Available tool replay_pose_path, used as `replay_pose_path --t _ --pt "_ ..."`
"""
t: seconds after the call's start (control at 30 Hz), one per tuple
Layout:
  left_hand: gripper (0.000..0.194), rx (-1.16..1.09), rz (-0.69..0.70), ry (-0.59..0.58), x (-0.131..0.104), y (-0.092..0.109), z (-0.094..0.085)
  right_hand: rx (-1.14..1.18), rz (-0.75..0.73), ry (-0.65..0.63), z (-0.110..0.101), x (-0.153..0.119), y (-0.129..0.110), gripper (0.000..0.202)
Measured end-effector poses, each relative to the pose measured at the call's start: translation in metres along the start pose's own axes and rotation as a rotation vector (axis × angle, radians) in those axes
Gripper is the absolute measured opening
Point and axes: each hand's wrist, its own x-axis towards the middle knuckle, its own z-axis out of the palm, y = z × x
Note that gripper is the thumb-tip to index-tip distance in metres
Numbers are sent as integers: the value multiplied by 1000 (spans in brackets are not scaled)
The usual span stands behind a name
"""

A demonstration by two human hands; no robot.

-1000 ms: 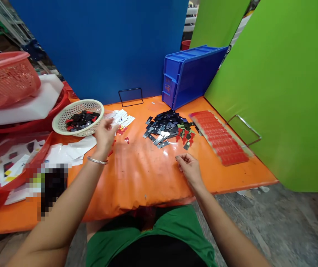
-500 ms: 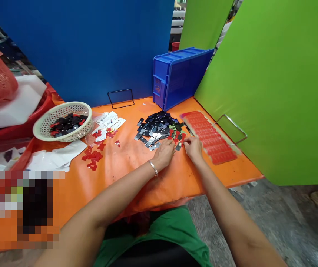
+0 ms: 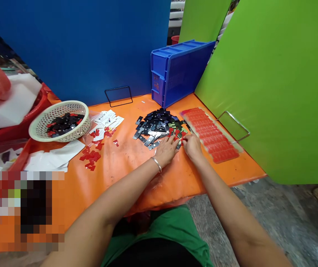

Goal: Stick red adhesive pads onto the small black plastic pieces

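My left hand, a silver bracelet at its wrist, lies over the near edge of a pile of flat dark pieces. Its fingers are stretched out and slightly apart, the tips by a few small red pieces. My right hand is just beside it, thumb and fingers pinched together on what looks like a red piece; the hand partly hides it. To the right lies a backing sheet with rows of red stickers.
Loose red pieces and white papers lie to the left. A cream basket holds dark and red pieces. A blue crate stands on its side behind the pile. A metal handle juts from the green panel.
My left hand has shifted slightly right, its fingers more stretched out and closer to my right hand. The right hand has moved a little nearer the left. The view has shifted slightly.
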Motion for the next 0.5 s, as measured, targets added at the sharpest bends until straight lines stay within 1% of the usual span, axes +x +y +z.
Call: replay_pose_path --t 0.1,0.2,0.3,0.4,0.5 --pt "44 24 15 0 0 1 -2 -156 -68 -17 1 -3 -2 14" --pt "44 42 15 -3 0 0 -2 -204 -61 -45 1 1 -4 10" --pt "44 58 8 -7 1 0 0 -207 -55 -48 0 3 -5 5" --pt "45 63 6 -8 2 -2 1 -168 -91 1 1 -1 -4 4" --pt "44 64 5 -13 2 -3 2 -78 -125 57 -2 -9 -2 5"
